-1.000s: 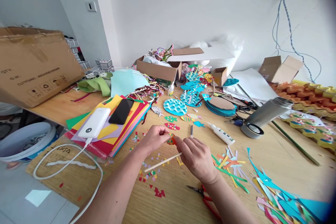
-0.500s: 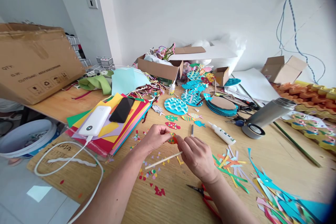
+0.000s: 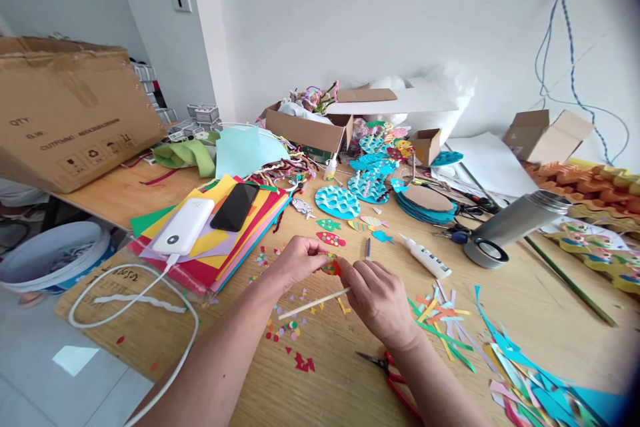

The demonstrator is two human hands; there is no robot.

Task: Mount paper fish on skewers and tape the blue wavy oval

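Observation:
Between my two hands is a small orange paper fish [image 3: 331, 264] with coloured spots, partly covered by fingers. My left hand [image 3: 301, 260] pinches its left end. The right end is in the fingers of my right hand [image 3: 375, 295], which also keeps hold of a thin wooden stick [image 3: 313, 303] pointing down to the left. Beyond the hands lie a red spotted paper fish [image 3: 331, 239], a green one [image 3: 329, 225], a striped one [image 3: 358, 226] and a blue one [image 3: 383, 237]. Tiny paper dots [image 3: 290, 328] and red scraps [image 3: 304, 363] are scattered below the stick.
Red-handled scissors [image 3: 395, 377] lie by my right forearm. A white glue bottle [image 3: 425, 256], paper strips [image 3: 445, 320] and a steel flask [image 3: 523, 219] are on the right. At left, a phone [image 3: 235, 207] and a power bank [image 3: 184, 227] with its cable rest on coloured paper.
The view has shifted slightly, so the scene sits a little further right. Both hands keep nearly the same pose on the paper fish.

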